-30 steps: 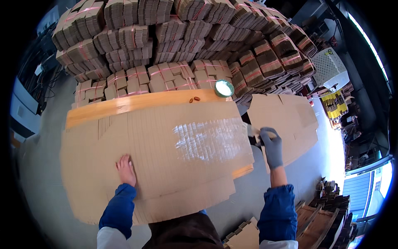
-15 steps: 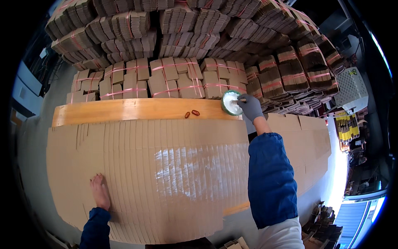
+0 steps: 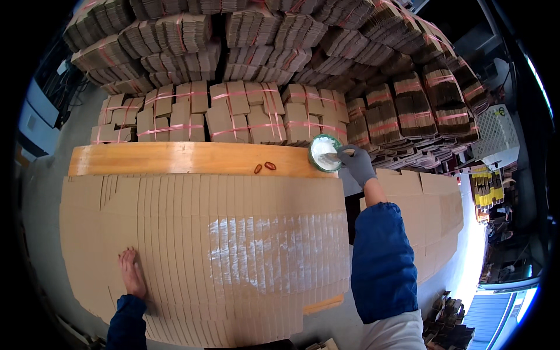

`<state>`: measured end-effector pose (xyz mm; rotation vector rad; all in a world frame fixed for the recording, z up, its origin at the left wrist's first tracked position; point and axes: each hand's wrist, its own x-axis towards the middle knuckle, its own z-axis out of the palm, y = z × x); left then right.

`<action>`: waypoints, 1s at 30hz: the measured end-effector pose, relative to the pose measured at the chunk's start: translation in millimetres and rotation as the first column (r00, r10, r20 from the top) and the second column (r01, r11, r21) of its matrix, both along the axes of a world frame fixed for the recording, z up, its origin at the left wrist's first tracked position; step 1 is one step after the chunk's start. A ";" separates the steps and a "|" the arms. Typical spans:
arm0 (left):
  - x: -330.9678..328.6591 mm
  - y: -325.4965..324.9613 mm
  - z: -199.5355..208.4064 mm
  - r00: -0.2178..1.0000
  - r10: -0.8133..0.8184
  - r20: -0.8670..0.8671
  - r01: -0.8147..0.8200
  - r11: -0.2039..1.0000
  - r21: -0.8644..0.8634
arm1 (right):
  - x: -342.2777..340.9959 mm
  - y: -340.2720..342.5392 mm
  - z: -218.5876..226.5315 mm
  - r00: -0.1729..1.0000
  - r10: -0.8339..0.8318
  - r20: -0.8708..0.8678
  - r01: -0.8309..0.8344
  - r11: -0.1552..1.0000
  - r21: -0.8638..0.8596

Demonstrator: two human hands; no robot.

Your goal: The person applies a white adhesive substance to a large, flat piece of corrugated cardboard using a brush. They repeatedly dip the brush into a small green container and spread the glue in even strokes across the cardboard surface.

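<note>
My bare left hand (image 3: 132,275) lies palm-down, fingers extended, on ridged, overlapping brown cardboard sheets (image 3: 169,251), partly coated in glossy film (image 3: 251,251). Farther off, my grey-gloved right hand (image 3: 357,165) grips a brush-like tool (image 3: 332,156) in a round green bowl (image 3: 311,157) of white paste (image 3: 322,147), on a shiny wooden tabletop (image 3: 204,158). Pink-strapped cardboard bundles (image 3: 245,114) rise behind.

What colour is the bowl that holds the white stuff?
The bowl is green, showing best along its rim in the head view.

A wooden table (image 3: 198,158) carries overlapping cardboard sheets (image 3: 181,251), two reddish-brown oval objects (image 3: 270,166) and a green bowl (image 3: 314,164).
</note>
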<state>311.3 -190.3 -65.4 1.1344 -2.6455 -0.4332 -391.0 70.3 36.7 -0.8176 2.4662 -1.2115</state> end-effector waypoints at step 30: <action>19.9 0.1 -6.7 0.996 0.089 0.031 -0.089 0.996 -0.023 | 8.5 37.8 -93.9 0.335 0.499 0.799 0.783 0.325 -0.531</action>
